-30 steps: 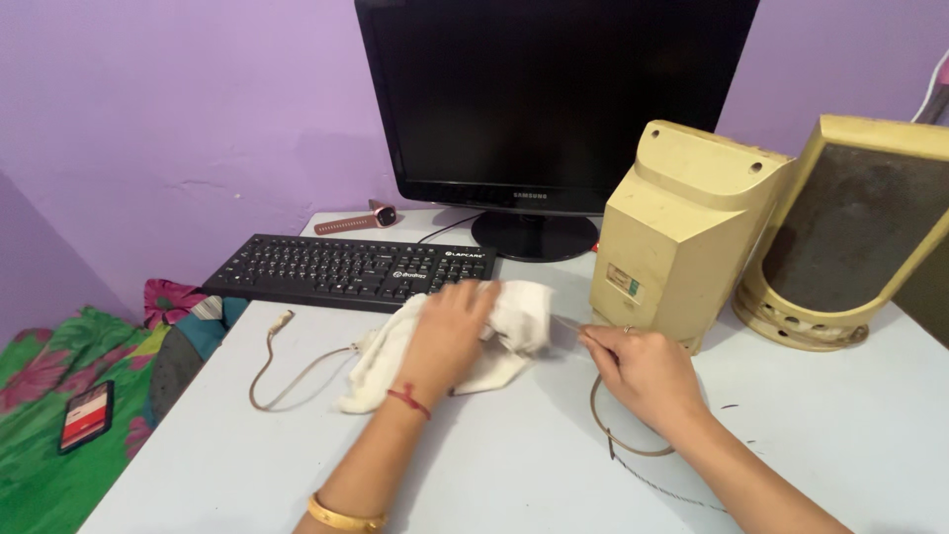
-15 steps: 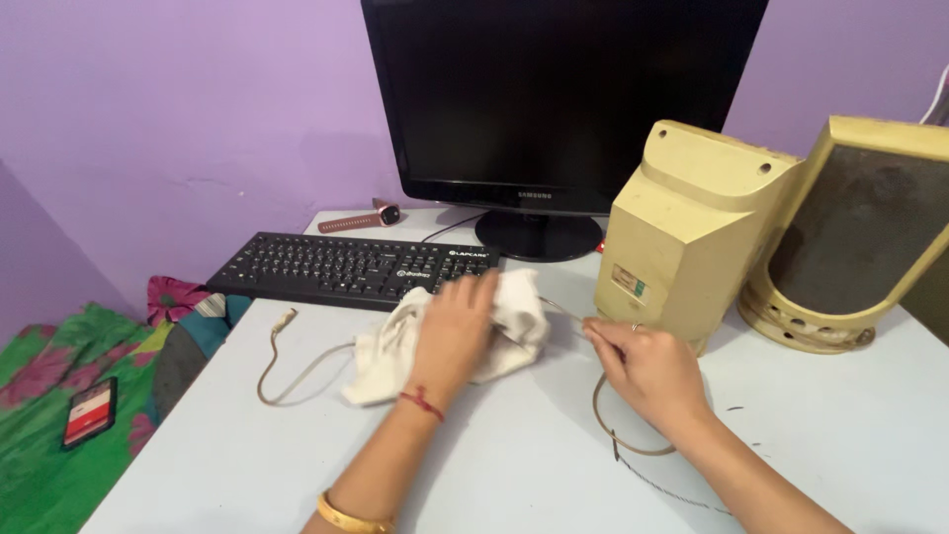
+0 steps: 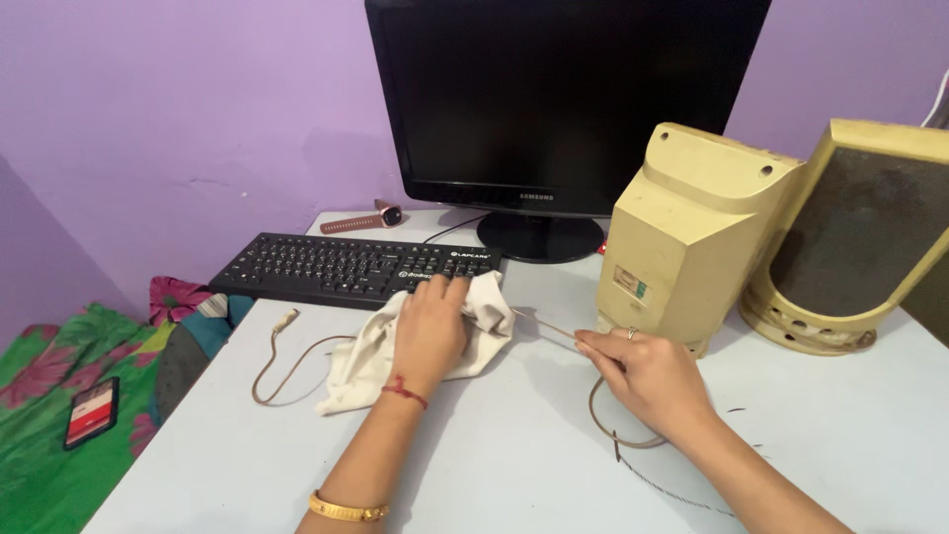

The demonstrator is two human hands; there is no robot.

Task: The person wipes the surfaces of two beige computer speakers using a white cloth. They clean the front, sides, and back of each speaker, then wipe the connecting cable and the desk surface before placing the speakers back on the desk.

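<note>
Left hand (image 3: 432,331) clamps crumpled white cotton cloth (image 3: 368,361) around thin beige cable (image 3: 297,353) at table centre. Right hand (image 3: 645,381), at three o'clock, pinches same cable taut for wiping. Yellowed plastic speaker (image 3: 682,237) stands at one o'clock, black keyboard (image 3: 341,267) at eleven.

The left hand (image 3: 432,331) covers the middle of the white cloth (image 3: 368,358), and the beige cable (image 3: 297,354) vanishes beneath both (its path there cannot be traced). The monitor (image 3: 563,99) and right-hand speaker (image 3: 858,232) are cut off by the frame's edges.
</note>
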